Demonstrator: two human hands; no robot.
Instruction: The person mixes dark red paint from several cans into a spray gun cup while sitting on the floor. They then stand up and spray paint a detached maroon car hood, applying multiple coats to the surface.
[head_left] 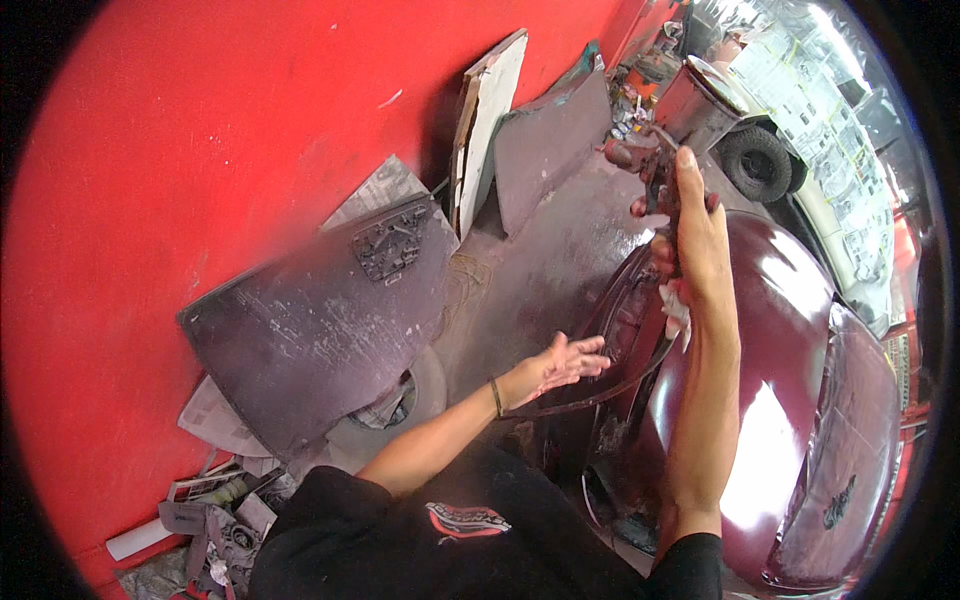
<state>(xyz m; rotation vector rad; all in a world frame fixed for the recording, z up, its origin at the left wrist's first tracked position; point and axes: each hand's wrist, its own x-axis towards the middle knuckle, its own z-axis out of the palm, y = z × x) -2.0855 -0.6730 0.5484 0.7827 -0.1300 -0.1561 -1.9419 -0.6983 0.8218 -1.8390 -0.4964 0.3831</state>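
Observation:
My right hand is raised and grips a paint spray gun stained dark red, with a metal cup on top. A hose runs down from the gun and curves under my left wrist. A white rag sticks out below my right palm. My left hand is flat with its fingers spread and holds nothing; it hovers beside the glossy maroon car body part, near its dark edge.
A red wall fills the left side. Against it lean a dark overspray-covered panel, a white board and another panel. Newspaper and scraps lie on the floor. A vehicle masked with paper stands at the upper right.

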